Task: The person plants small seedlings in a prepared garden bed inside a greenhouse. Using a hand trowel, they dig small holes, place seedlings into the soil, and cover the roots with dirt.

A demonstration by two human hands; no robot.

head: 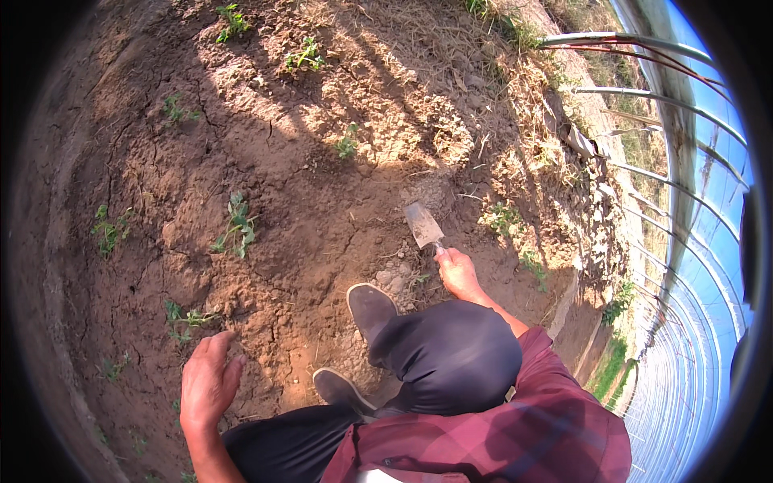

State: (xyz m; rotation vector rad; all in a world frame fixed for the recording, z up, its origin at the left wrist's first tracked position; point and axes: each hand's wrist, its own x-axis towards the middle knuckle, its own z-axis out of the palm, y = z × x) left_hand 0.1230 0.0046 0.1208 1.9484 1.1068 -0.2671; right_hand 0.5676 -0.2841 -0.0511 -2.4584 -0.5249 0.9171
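My right hand (457,273) grips the handle of a small flat-bladed hand trowel (424,226). Its soil-smeared metal blade points away from me, over bare brown soil (314,199). My left hand (208,380) is raised above the ground at the lower left, holding nothing, with the thumb apart from the fingers. Just beyond its fingertips grows a small green seedling (188,318). A larger leafy seedling (238,225) stands farther out, between the two hands. Whether the blade touches the soil I cannot tell.
More seedlings (110,229) dot the cracked soil. My shoes (370,307) rest on crumbly earth close to the trowel. Dry straw (534,115) and weeds (504,217) line the right edge. Beyond them rise the curved metal ribs (658,96) of a plastic-covered greenhouse.
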